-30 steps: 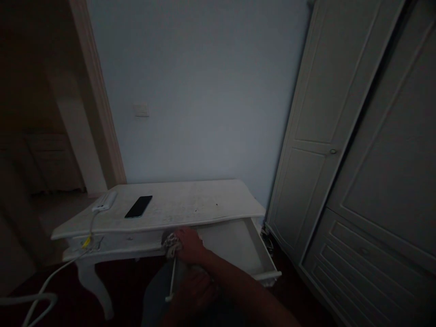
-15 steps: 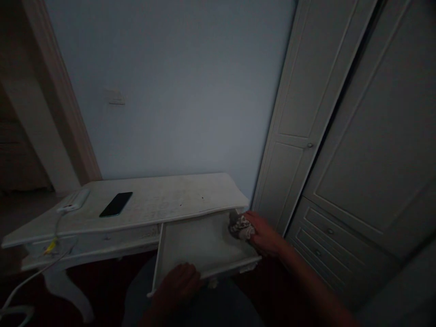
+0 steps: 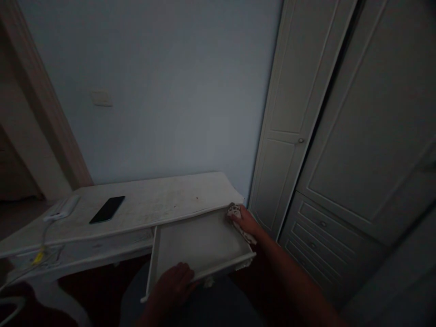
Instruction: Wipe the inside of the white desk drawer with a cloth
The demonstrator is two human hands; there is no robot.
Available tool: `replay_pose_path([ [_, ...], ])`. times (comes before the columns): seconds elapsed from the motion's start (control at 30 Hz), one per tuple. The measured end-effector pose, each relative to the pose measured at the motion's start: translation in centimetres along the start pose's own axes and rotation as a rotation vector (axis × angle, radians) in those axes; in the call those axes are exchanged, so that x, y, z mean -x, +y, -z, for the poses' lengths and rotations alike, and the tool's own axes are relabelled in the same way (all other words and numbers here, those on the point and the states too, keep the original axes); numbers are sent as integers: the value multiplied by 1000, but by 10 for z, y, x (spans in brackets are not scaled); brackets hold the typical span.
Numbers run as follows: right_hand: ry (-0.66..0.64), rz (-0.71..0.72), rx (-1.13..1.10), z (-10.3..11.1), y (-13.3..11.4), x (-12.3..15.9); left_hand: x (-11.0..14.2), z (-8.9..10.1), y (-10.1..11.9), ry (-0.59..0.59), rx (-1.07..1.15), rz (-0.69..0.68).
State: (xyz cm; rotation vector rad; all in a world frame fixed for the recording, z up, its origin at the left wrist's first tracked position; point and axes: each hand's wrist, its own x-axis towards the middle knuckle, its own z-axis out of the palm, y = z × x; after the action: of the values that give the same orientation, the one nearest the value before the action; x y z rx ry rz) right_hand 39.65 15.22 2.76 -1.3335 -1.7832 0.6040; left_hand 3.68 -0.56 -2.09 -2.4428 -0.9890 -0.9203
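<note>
The fingers of the right hand (image 3: 248, 221) were closed around a crumpled cloth (image 3: 235, 210), bunched near their tips and trailing a loose end along the right side wall of the pulled-out drawer (image 3: 194, 240). The cloth looked thin and soft, with a dark brown pattern on a pale ground, and sat at the drawer's far right, close under the edge of the desk top. The fingers of the left hand (image 3: 177, 278) were curled over the left part of the drawer's front panel, gripping it and hiding that stretch of its rim. The drawer was shallow, its bottom a plain pale grey, its sides white. Below it, the person's legs (image 3: 214, 304) took up the room in front of the dark red floor (image 3: 98, 281). Behind, the white surface (image 3: 184, 193) overhung the drawer's back end and was scuffed grey, with a couple of dark specks. On its left part lay a black-screened phone (image 3: 107, 210), and beside that a white device (image 3: 63, 208), possibly a power strip, though the dimness made it hard to say; a cable (image 3: 44, 230) ran from it down past a yellow tag (image 3: 39, 256). A pale blue wall (image 3: 177, 91) with a switch plate (image 3: 101, 97) rose behind, and a grey-white wardrobe (image 3: 282, 127) stood close on the right.
</note>
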Motion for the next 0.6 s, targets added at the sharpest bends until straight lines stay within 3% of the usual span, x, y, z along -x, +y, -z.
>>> replay_pose_path([
  [0.1,36,-25,-69,-2,7,-6,3,-3,-1,16,-5,5],
  [0.2,-4,-21,-77,-1,15,10,5,-6,-1,43,-16,-9],
  [0.33,-103,9,58,1,23,40,7,-8,-2,33,-36,-5],
  [0.4,-86,-21,130,-2,23,44,6,-9,-4,15,-35,-11],
  [0.6,95,-159,126,-20,8,-2,3,-7,-4,18,-28,-39],
])
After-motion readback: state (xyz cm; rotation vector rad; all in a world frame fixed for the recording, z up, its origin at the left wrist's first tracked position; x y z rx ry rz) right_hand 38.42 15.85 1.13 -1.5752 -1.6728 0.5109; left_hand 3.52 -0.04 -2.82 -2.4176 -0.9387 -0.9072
